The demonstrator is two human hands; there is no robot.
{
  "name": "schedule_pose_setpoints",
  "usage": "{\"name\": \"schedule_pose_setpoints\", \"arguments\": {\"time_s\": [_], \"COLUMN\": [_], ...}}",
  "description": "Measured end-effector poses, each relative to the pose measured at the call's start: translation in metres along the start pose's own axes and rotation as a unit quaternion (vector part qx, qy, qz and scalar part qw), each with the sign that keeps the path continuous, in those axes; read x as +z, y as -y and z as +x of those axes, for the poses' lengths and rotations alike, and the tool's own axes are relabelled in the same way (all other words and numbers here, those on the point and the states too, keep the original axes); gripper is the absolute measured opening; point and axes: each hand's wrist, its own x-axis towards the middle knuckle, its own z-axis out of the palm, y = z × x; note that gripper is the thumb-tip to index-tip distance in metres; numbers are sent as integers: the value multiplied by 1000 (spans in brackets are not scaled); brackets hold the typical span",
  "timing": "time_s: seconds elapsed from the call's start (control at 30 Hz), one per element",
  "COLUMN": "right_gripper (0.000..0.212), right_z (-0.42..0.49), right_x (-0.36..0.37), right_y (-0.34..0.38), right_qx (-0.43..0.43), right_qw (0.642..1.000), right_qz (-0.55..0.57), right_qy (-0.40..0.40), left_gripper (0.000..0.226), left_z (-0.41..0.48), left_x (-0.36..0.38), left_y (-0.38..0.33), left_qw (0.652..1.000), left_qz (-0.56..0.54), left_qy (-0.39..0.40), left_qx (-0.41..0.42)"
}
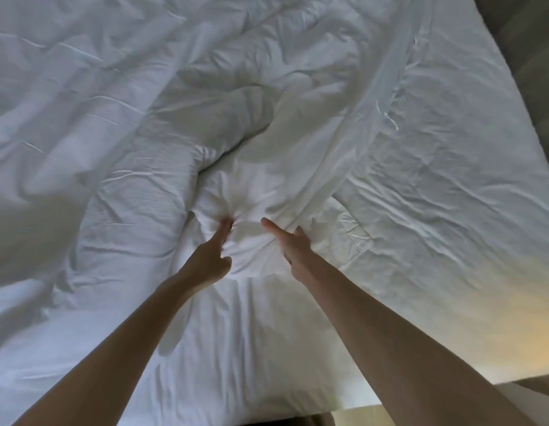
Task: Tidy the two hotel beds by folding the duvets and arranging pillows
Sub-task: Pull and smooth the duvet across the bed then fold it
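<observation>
Nearest us, two bare forearms reach over the bed's [390,364] near edge toward its middle. There we see the left hand [210,259] with its fingers [225,226] dug into a bunched knot of the white duvet [144,103], pinching the cloth against the thumb. Just beside it the right hand [298,253] holds a fold of the same duvet, forefinger straight, the other fingers curled round the fold. Beyond, we find the duvet crumpled over the bed's left side and far edge; a wrinkled sheet [451,186] shows along the right edge. Dark floor [531,41] lies past the far right corner.
</observation>
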Motion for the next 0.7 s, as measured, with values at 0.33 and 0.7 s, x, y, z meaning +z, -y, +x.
{"name": "schedule_pose_setpoints", "arguments": {"time_s": [0.33, 0.7], "right_gripper": [39, 40], "right_z": [-51, -168], "right_x": [3, -129], "right_y": [18, 87], "right_qx": [-189, -336], "right_qw": [978, 928], "right_qz": [-7, -8], "right_qy": [-81, -161], "left_gripper": [83, 127], "left_z": [-49, -98], "left_x": [-13, 10], "left_y": [-16, -122], "left_qw": [962, 918], "left_qz": [219, 313], "left_qy": [-47, -174], "left_qx": [154, 171]}}
